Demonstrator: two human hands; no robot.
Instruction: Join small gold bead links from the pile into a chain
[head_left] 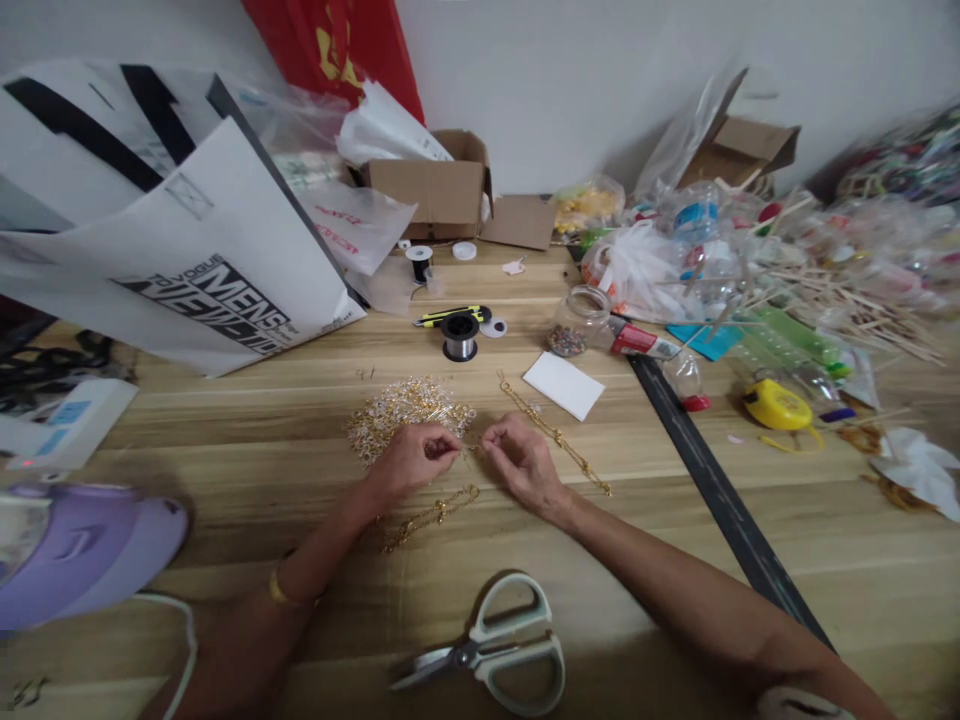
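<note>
My left hand point(415, 455) is pinched closed at the near edge of a pile of gold and silver small links point(405, 405). Facing it, my right hand point(523, 462) is pinched too, its fingertips a short gap away. A small gold piece point(472, 450) shows between the two hands; its shape is too small to make out. One gold chain point(559, 437) lies slanting beyond and beside my right hand. Another gold chain point(435, 515) rests on the table just below my left hand.
Open scissors point(487, 650) lie near the front. Beyond the pile are a wire spool point(460, 338), a white card point(564, 385) and a jar of beads point(577, 320). A large white bag point(195, 260) stands left; a yellow tape measure point(778, 404) and plastic clutter are right.
</note>
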